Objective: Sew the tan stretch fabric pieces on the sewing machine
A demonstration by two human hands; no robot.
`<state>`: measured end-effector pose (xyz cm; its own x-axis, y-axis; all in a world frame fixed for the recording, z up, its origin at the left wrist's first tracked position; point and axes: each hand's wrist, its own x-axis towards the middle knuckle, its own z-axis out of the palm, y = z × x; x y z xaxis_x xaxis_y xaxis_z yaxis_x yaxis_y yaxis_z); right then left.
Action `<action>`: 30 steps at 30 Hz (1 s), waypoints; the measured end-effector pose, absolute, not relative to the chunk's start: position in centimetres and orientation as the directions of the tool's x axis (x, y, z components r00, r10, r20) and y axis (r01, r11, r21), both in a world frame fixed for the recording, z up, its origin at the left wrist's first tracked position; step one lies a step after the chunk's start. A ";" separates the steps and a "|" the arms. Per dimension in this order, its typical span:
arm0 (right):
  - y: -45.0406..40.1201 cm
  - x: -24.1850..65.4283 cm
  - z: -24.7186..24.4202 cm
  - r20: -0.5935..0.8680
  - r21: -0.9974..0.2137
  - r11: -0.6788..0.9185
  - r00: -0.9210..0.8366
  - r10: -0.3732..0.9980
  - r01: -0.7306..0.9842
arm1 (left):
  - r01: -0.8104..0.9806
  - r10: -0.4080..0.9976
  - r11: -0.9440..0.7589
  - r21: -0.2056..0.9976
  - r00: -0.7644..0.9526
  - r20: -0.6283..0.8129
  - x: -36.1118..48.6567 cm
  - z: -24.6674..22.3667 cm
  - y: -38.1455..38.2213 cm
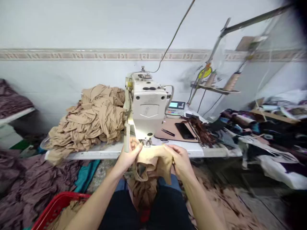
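Observation:
A piece of tan stretch fabric [151, 161] hangs folded just in front of the needle area of a white industrial sewing machine [146, 102]. My left hand [129, 155] pinches its left side at the edge of the machine's presser foot [147, 142]. My right hand [181, 159] grips its right side, with the fingertips curled over the top. More of the same cloth drapes down toward my lap, partly hidden behind my hands. A large heap of tan fabric [90, 118] lies on the white sewing table [100, 151], left of the machine.
Right of the machine, a brown mat [168, 127] holds a black phone [184, 131] and small snips [168, 132]. Dark brown cloth strips [201, 131] sit beside it. A red basket [57, 207] and purple fabric [31, 182] lie low left; mixed cloth piles up right.

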<state>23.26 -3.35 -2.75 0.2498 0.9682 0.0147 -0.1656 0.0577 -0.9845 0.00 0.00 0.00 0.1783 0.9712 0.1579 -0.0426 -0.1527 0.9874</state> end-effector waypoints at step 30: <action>-14.2 30.6 -6.5 -0.098 -0.936 -0.097 0.014 0.995 0.338 | 0.935 0.760 -0.198 0.293 -0.042 0.649 -20.4 4.5 5.6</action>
